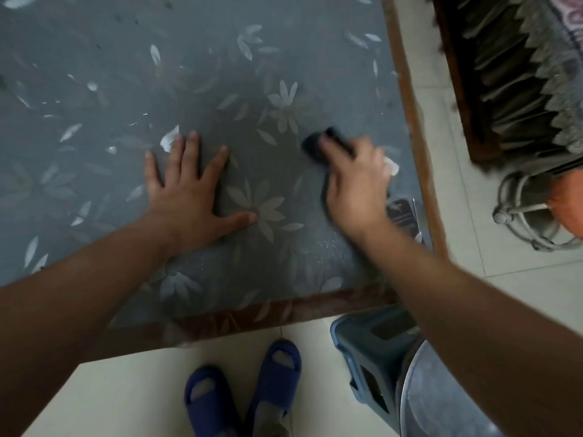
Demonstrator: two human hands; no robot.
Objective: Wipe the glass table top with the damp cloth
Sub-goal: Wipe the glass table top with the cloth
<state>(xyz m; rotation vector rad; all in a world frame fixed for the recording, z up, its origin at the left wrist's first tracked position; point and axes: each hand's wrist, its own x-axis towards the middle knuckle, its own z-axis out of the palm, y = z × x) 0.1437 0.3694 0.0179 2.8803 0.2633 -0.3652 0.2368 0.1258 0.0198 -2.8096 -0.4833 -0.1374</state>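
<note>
Now the left hand (186,197) lies flat, fingers spread, on the grey leaf-patterned glass table top (94,74); the right hand (356,187) grips a dark cloth (312,145).

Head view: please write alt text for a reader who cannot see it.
A right hand holds a dark cloth on a grey leaf-patterned table top, near its right edge. The left hand lies flat, fingers spread, on the glass. Blue slippers stand on the tiled floor.
</note>
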